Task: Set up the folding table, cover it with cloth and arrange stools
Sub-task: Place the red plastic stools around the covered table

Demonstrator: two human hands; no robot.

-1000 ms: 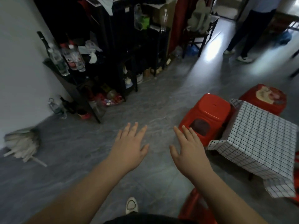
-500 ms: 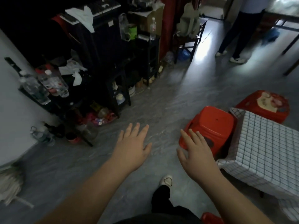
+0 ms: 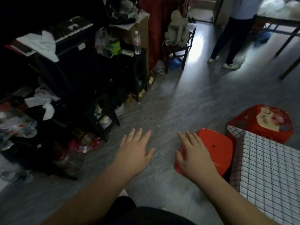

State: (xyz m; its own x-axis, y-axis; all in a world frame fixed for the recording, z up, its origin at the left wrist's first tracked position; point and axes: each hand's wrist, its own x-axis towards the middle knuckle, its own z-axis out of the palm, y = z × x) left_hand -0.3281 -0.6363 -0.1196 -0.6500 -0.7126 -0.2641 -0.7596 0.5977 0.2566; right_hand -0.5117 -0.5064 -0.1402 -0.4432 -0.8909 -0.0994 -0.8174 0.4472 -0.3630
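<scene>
Left hand [image 3: 136, 155] and right hand [image 3: 195, 157] both flat, fingers straight and spread, holding nothing; right one over red stool [image 3: 215, 148], contact unclear.

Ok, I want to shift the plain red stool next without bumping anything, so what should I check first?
1. Left hand and right hand free, fingers straight, holding nothing: ok.
2. Plain red plastic stool upright, seat up: ok.
3. Black-and-white checked cloth spread flat, edge hanging down beside the stool: ok in the part shown.
4. Grey floor left of the stool bare: ok.
5. Right hand touching the stool: cannot tell, it only overlaps it in view.
6. Standing person well away from the stool: ok.
</scene>
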